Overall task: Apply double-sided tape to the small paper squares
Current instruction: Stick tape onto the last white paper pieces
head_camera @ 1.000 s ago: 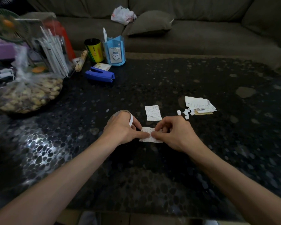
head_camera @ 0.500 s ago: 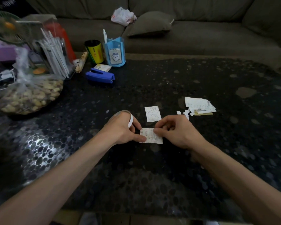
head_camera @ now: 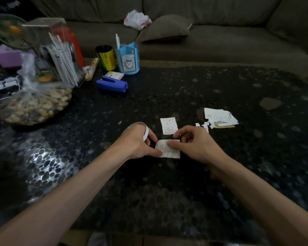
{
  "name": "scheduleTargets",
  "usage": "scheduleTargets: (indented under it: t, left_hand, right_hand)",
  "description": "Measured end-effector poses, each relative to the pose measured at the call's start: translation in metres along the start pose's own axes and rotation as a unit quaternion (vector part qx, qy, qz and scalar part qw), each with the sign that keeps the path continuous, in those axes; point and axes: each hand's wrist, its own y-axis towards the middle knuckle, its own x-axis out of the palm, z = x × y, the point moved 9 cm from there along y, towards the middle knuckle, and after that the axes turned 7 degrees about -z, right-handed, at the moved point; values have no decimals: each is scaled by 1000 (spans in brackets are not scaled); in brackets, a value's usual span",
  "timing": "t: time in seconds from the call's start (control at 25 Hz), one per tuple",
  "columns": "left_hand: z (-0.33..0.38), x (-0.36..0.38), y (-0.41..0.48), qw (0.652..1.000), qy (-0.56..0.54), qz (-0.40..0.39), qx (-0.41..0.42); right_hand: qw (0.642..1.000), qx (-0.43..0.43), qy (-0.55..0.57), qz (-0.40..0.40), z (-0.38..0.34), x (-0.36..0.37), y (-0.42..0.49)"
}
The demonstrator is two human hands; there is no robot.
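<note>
The paper square (head_camera: pixel 168 151) lies crosswise between the hands: the left hand (head_camera: pixel 138 142), tape roll (head_camera: pixel 146 133) ringing its curled fingers (head_camera: pixel 152 137), thumbs the left edge; the right hand (head_camera: pixel 198 145) pinches the top.

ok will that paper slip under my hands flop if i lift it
Probably floppy: the paper slip looks thin and lies flat on the table. Likely very light, apt to slide; the left hand and right hand pinch it.
</note>
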Motion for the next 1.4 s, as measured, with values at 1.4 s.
scheduleTargets:
  t: [1.4]
  left_hand:
    - [-9,-25,-15,922,-372,106,19]
  right_hand:
    - [967,-244,-56,55,-44,4,5]
